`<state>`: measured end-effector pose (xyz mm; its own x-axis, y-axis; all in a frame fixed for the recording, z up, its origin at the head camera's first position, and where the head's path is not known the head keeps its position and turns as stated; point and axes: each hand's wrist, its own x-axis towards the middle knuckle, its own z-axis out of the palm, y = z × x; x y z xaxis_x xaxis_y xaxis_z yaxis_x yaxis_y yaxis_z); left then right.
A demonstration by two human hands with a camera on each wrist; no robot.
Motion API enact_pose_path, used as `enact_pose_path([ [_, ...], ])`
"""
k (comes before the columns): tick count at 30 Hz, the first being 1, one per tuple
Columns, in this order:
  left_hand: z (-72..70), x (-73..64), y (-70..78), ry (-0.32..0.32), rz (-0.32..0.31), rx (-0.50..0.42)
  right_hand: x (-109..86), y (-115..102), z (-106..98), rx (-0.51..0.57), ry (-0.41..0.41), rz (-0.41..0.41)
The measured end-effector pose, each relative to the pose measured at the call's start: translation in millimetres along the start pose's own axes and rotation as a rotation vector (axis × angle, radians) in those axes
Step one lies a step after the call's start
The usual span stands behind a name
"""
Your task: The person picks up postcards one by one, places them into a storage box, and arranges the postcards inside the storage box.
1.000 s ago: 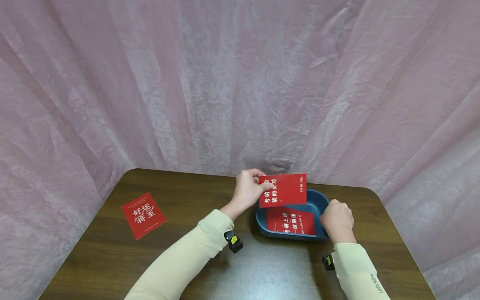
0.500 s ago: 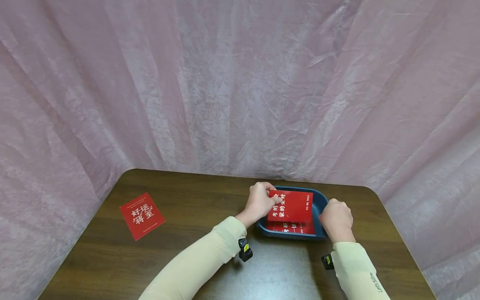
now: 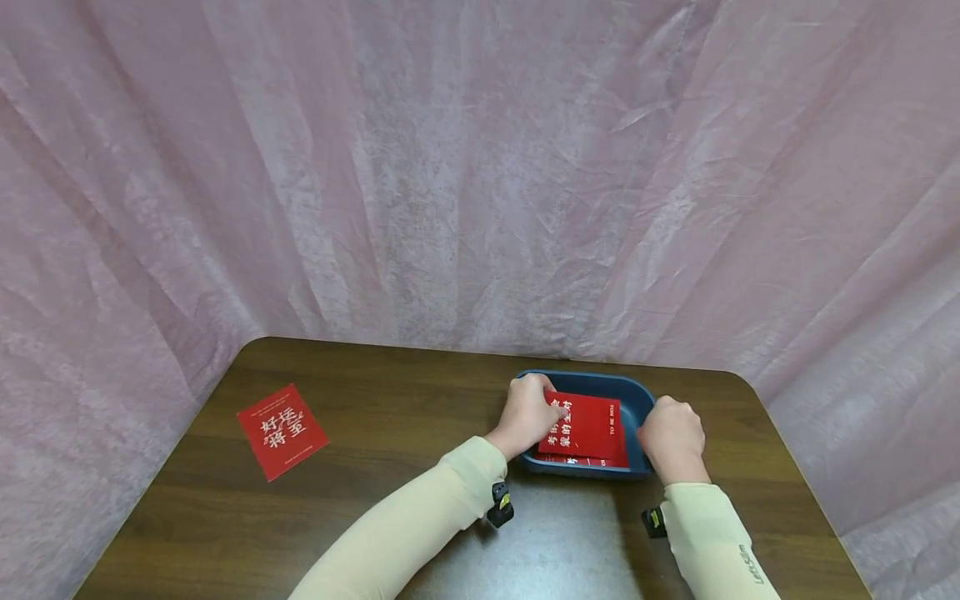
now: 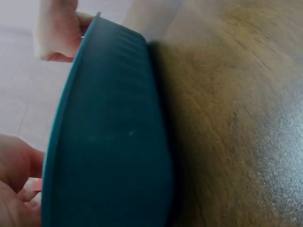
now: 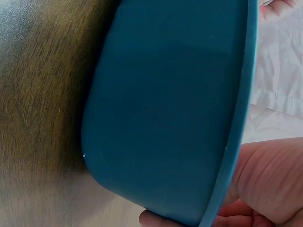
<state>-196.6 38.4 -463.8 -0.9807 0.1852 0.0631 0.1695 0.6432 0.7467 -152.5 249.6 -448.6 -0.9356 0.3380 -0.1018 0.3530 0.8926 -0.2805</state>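
Observation:
In the head view my left hand (image 3: 525, 412) pinches the left end of a red card (image 3: 592, 425) with white lettering, low inside a blue basin (image 3: 600, 380). Beneath it another red card (image 3: 618, 458) shows only along its front and right edges. My right hand (image 3: 672, 435) grips the basin's right end; in the right wrist view its fingertips (image 5: 158, 220) curl under the outside of the wall. A bit of red shows between the fingers of the left hand (image 4: 19, 184) in the left wrist view, behind the basin's side wall (image 4: 109, 127).
A third red card (image 3: 283, 432) with white lettering lies flat on the left of the brown wooden table (image 3: 187, 517). A pink curtain (image 3: 480, 183) hangs right behind the table's back edge. Both wrists carry small black cameras.
My left hand has moved right and down, lowering its card from above the basin into it, over the other card. The right hand has stayed on the basin's right end.

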Motion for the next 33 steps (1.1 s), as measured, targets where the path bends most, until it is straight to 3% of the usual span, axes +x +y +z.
enact_pose_path([
  [11,4.9,-1.9,0.5,-0.074,0.035,0.191,-2.1,-0.2,0.8,0.004,0.027,-0.009],
  [19,11.0,-4.4,-2.6,-0.096,0.097,0.329,-1.8,0.2,1.0,-0.002,0.027,-0.001],
  [27,15.2,-6.8,-0.8,-0.083,0.162,0.501,-4.0,-1.1,-3.2,0.0,-0.004,0.003],
  [33,11.1,-9.1,1.5,-0.05,0.199,0.567,-3.3,-1.1,-2.8,-0.003,-0.007,0.0],
])
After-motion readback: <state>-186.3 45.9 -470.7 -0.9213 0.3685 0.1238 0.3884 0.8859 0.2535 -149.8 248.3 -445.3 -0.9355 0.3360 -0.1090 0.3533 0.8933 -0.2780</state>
